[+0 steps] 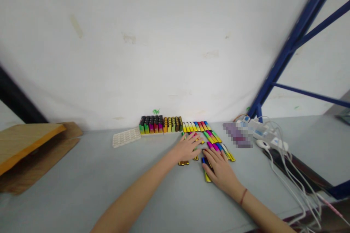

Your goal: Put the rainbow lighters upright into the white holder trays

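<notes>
Several colourful lighters (213, 137) lie flat in groups on the grey table (104, 178). My left hand (187, 148) rests with fingers spread over some of them, hiding part of that group. My right hand (220, 169), a thin red band at its wrist, lies palm down with fingers apart over other lighters. A blue and yellow lighter (207, 176) shows beside its thumb. Behind my left hand, upright lighters with black tops (151, 124) and others with gold tops (172, 124) stand in packed blocks near the wall.
A white moulded tray (126, 138) lies left of the upright lighters. Cardboard (30, 142) is at the far left. On the right are power strips (262, 130), white cables (290, 174), a blurred purple item (237, 135) and a blue metal frame (281, 58).
</notes>
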Demonstrator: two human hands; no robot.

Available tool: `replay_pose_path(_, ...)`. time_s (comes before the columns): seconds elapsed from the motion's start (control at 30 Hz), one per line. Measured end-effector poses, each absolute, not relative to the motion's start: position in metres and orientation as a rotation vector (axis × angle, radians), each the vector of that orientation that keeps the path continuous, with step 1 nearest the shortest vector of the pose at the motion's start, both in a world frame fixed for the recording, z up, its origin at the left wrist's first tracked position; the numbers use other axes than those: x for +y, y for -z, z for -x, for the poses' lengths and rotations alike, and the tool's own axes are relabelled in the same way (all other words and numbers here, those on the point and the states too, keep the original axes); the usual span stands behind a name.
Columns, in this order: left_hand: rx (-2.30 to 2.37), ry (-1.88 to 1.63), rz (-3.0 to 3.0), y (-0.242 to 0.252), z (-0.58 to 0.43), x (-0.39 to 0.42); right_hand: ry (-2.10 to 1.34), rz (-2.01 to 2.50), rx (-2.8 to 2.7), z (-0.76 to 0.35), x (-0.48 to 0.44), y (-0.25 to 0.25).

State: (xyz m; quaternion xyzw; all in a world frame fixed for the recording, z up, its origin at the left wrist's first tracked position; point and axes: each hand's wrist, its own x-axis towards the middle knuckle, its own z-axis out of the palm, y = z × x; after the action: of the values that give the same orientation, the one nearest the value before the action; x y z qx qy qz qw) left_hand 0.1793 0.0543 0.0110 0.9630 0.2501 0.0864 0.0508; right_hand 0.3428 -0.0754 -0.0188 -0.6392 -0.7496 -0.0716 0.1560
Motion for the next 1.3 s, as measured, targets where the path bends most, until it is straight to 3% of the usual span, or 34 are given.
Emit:
replay_pose_path(0.53,0.561,-0.284,-2.918,-0.004,-0.162,0.068,0.143,2.061,-2.053,-0.338,-0.031,0.021)
replay_pose_path(0.8,0.966,-0.399,-2.885,0.006,-0.146,0.053,0.195,1.950,-2.021,-0.344,-0.048,0.021)
replay_pose_path(0.97,1.006,-0.311,-2.875,0.015,-0.154,0.051,0.190,2.023,-2.068,-0.341,-0.051,0.024)
replay_pose_path(1.3,1.212,-0.508,-2.843,0.027,-0.163,0.060,0.220,2.051,-2.006,-0.335,-0.030,0.013)
